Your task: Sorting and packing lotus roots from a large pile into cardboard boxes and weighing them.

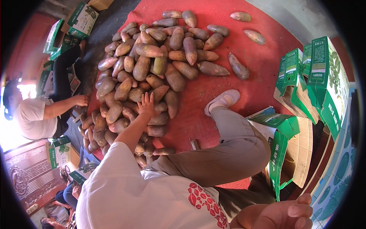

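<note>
Reaching out over a big heap of brown tubers (152,72), the left hand (146,104) lies flat on the pile w/ fingers (145,97) spread apart, touching the roots near the heap's middle, clamped on nothing. Right hand (280,215) sits at the lower right corner of the view, fingers curled together; can't tell if it holds anything. Heap rests on a red mat (263,65) spread over the floor, a few strays lying apart toward the top right. Grey concrete floor (301,15) shows beyond the mat. Green-and-white cartons (324,72) stand open at right, more cartons (82,19) at top left. Person's own bent leg w/ white shoe (223,101) rests on the mat. Another person (38,114) crouches at left, one hand by the heap's edge.
</note>
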{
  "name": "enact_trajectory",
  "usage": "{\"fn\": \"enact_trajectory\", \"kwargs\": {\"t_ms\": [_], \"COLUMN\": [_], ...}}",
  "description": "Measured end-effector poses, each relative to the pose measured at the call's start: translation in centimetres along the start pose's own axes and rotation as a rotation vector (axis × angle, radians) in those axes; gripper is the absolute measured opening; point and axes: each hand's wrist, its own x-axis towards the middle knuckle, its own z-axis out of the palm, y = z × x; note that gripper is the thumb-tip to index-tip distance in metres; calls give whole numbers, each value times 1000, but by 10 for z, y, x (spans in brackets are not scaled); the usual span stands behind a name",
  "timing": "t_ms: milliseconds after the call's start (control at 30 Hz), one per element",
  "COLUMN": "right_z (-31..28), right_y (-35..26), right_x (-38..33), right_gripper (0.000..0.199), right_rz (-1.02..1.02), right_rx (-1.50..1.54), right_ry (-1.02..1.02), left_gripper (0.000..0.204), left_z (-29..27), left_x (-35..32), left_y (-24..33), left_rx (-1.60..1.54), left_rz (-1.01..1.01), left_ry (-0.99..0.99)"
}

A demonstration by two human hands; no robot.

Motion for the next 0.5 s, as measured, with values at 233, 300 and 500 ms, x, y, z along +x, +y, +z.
{"fn": "enact_trajectory", "kwargs": {"t_ms": [233, 300, 500], "right_z": [1, 5, -2], "right_y": [1, 0, -11], "right_x": [9, 11, 18], "right_gripper": [62, 63, 65], "right_rz": [27, 57, 103], "right_rx": [134, 172, 177], "right_ry": [-108, -93, -136], "left_gripper": [113, 113, 113], "left_z": [-5, -4, -9], "left_x": [-2, -2, -4], "left_y": [1, -3, 8], "left_rx": [39, 44, 33], "left_rz": [-12, -17, 20], "left_ry": [-36, -42, -37]}}
